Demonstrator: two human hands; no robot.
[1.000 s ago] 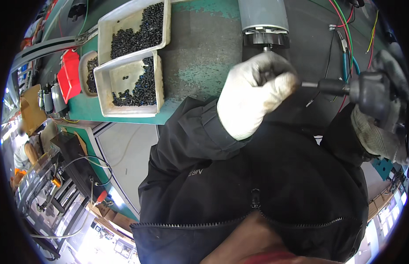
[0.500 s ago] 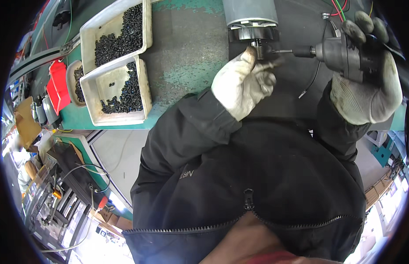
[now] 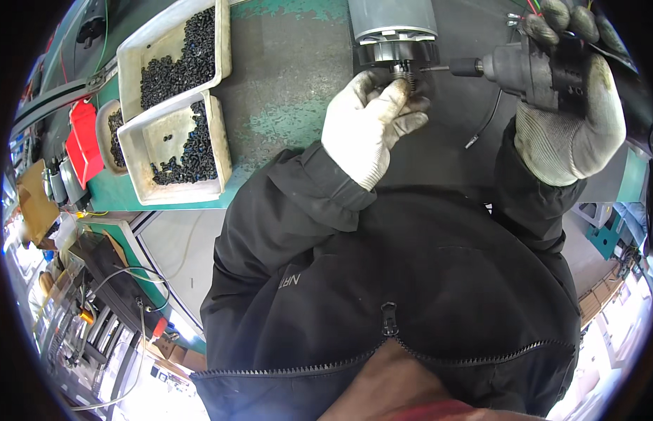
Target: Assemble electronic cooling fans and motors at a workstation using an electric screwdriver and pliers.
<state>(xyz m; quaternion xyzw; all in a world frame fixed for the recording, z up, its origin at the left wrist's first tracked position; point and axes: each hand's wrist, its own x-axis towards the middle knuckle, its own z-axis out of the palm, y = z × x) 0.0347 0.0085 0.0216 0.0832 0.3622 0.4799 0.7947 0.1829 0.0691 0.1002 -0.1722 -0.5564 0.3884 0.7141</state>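
A grey cylindrical motor (image 3: 394, 19) lies at the top middle of the bench, a black collar at its near end. From that collar a ribbed shaft (image 3: 401, 69) sticks out toward me. My left hand (image 3: 368, 119), in a whitish glove, is closed with thumb and fingers around the shaft's tip, which they partly hide. In my gloved right hand (image 3: 576, 133) is a dark power screwdriver (image 3: 530, 76), held level and pointing left. Its thin bit reaches to the side of the ribbed shaft; whether it touches is hard to tell.
Two whitish trays (image 3: 225, 116) of small black screws stand at the left, beside a smaller tray (image 3: 102, 137) and a red bin (image 3: 85, 140). A cable end (image 3: 471, 143) lies on the dark mat below the screwdriver. Coloured wires run at the upper right.
The whole view has shifted slightly. My left fingers, spread near the shaft before, have closed in around its tip. The screwdriver remains pointed at the shaft.
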